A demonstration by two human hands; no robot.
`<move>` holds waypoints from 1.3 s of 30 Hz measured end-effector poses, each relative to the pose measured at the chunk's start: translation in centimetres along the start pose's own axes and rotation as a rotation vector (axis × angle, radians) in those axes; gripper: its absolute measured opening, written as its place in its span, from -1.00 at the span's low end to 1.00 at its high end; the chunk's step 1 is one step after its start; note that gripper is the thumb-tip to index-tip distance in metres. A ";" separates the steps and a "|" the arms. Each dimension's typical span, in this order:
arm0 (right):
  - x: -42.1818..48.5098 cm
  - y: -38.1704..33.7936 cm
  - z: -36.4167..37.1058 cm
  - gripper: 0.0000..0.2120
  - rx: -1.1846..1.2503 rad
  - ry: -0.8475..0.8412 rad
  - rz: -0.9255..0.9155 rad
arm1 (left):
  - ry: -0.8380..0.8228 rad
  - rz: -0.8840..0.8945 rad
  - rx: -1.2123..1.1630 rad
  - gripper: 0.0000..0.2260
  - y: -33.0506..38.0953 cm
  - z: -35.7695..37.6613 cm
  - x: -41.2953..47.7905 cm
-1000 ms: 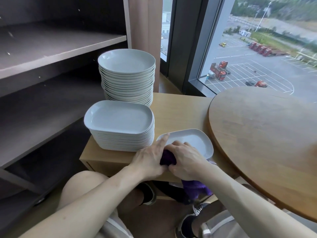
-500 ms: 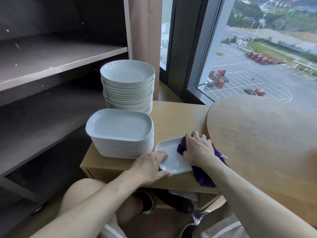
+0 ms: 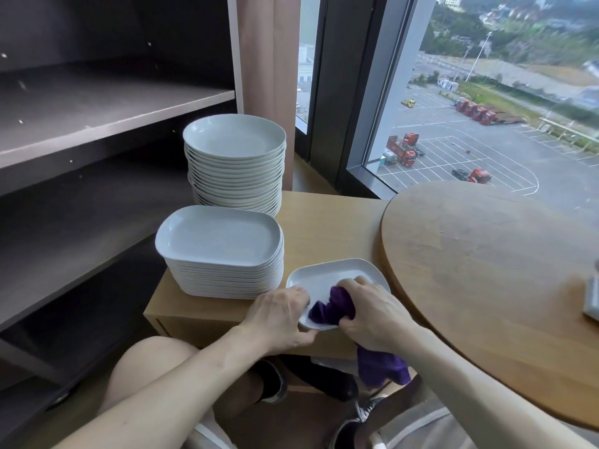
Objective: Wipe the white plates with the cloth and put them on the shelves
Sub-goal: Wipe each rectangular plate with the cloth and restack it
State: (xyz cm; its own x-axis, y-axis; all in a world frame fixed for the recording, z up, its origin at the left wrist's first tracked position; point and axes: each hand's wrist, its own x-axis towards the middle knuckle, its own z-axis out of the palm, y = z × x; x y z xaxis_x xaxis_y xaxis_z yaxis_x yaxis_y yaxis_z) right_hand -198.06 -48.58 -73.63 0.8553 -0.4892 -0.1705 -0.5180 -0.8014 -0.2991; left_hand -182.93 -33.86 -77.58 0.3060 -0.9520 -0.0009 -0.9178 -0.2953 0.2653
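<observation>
Head view: right hand [image 3: 372, 314] presses purple cloth [image 3: 334, 307] (bunched) onto plate [image 3: 324, 273].

round wooden surface [image 3: 486, 270] seen at right | window [image 3: 486, 92] set behind it | red trucks [image 3: 403, 152] parked outside | curtain [image 3: 265, 59] hung beside window

**Cloth on a plate at the desk**

The left grip [image 3: 278, 315] holds the near rim of a white plate [image 3: 327, 273] on the desk [image 3: 324, 222]. The right grip [image 3: 372, 315] presses a bunched purple cloth [image 3: 334, 307] into it.
</observation>
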 end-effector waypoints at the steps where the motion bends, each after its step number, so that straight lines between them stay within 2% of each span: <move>1: -0.3 0.6 -0.3 -0.52 0.010 0.010 0.020 | -0.003 0.009 0.020 -0.64 0.0 0.0 0.0; 6: -1.4 3.7 -1.3 -0.44 0.144 0.096 0.115 | -0.038 0.041 0.106 -0.64 0.4 -0.7 -0.2; 11: -0.8 4.0 -2.3 -0.39 0.245 0.201 0.089 | -0.018 0.099 0.148 -0.64 0.6 -1.8 -0.1; 17: -0.5 4.0 -3.2 -0.42 0.316 0.297 0.051 | 0.086 0.083 -0.003 -0.72 1.0 -2.9 0.1; 21: -0.6 4.1 -3.2 -0.42 0.332 0.305 0.053 | 0.263 0.132 -0.075 -0.76 1.5 -4.1 0.1; 24: -0.6 3.8 -3.0 -0.43 0.328 0.306 0.036 | 0.416 0.196 -0.045 -0.88 1.9 -5.4 -0.1; 27: -0.4 3.5 -2.8 -0.43 0.335 0.345 0.035 | 0.495 0.252 -0.012 -0.88 1.6 -6.9 -0.4; 29: -0.3 3.3 -2.8 -0.43 0.348 0.379 0.033 | 0.548 0.229 0.006 -0.88 1.1 -8.1 -0.7; 34: -0.2 3.4 -2.7 -0.43 0.381 0.447 0.014 | 0.590 0.020 -0.060 -0.90 -1.0 -10.8 -1.8; 39: 0.2 3.9 -2.6 -0.40 0.384 0.436 0.045 | 0.662 -0.110 -0.109 -0.93 -3.2 -12.5 -3.1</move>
State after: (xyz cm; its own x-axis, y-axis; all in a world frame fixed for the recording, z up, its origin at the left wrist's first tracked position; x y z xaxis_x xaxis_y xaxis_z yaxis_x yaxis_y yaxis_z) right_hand -199.94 -52.63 -72.41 0.7076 -0.6813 0.1874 -0.4432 -0.6345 -0.6333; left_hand -177.77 -28.98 -66.37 0.5186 -0.6569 0.5473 -0.8522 -0.3451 0.3933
